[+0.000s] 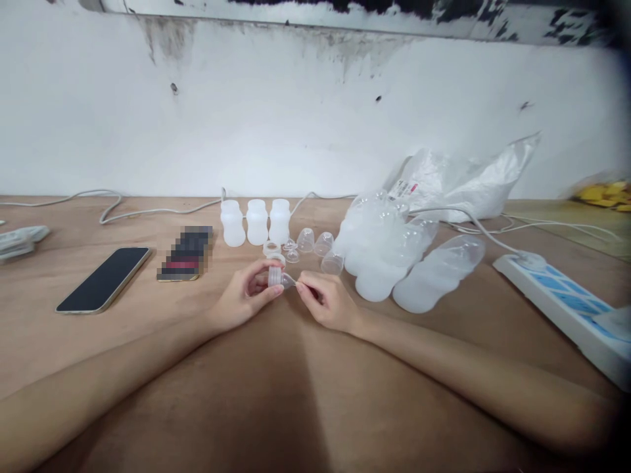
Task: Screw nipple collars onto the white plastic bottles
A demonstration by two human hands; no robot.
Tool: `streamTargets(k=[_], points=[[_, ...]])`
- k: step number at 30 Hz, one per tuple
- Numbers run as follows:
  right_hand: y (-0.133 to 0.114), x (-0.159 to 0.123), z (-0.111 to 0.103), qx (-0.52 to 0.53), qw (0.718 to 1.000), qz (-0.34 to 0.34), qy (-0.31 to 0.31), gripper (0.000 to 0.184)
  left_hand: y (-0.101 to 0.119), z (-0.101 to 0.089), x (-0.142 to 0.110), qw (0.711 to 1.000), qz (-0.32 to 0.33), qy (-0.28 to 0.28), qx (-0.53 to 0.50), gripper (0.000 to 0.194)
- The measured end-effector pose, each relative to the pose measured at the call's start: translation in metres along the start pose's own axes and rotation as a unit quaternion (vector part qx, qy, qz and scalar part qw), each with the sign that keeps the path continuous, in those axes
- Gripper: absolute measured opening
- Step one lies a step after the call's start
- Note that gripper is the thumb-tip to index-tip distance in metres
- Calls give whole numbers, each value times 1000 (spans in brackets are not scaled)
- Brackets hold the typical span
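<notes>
My left hand (249, 291) is closed around a translucent screw ring (275, 276), held on its side above the table. A clear bottle nipple (287, 282) pokes out of the ring toward the right. Its tip is pinched between the fingers of my right hand (325, 299), which looks stretched thin there. Just behind my hands lie more rings (271, 249) and loose clear nipples (292, 253). Clear domed caps (323, 244) stand a little to the right of these. Three white bottle bodies (257, 222) are upright in a row at the back.
Several capped bottles (377, 246) are heaped at right, before a plastic bag (458, 180). A power strip (566, 302) with cables lies far right. At left are a phone (104, 280), a second, blurred phone (185, 255) and a white object (22, 242). A wall rises behind.
</notes>
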State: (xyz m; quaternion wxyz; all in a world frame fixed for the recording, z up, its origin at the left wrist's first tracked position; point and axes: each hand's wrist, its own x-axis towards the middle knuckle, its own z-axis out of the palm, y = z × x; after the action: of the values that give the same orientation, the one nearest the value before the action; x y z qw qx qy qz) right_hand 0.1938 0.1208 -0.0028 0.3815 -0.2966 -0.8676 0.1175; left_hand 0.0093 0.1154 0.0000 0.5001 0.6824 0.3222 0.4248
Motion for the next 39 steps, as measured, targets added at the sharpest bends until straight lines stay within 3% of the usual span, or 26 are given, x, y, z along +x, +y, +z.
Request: streamTargets(k=[7,13,17,22,30,39], points=[[1,1,-1,-3,999,30,-11,28,-1,-3,-1,1000,0,-8,-8,34],[3,3,-1,13,997,65,-40,18,-4,-1,1,998,46,-33,-11,35],[6,3,-1,39,992,77,-91,39,-8,0,2,999,14,-41,-27,41],[6,2,0,57,990,82,-96,47,-11,0,1,997,39,-26,53,36],[6,-2,2,32,993,70,-86,50,-9,-2,1,972,97,-16,214,32],[1,2,-1,33,992,78,-89,39,-11,0,0,984,51,-33,166,41]])
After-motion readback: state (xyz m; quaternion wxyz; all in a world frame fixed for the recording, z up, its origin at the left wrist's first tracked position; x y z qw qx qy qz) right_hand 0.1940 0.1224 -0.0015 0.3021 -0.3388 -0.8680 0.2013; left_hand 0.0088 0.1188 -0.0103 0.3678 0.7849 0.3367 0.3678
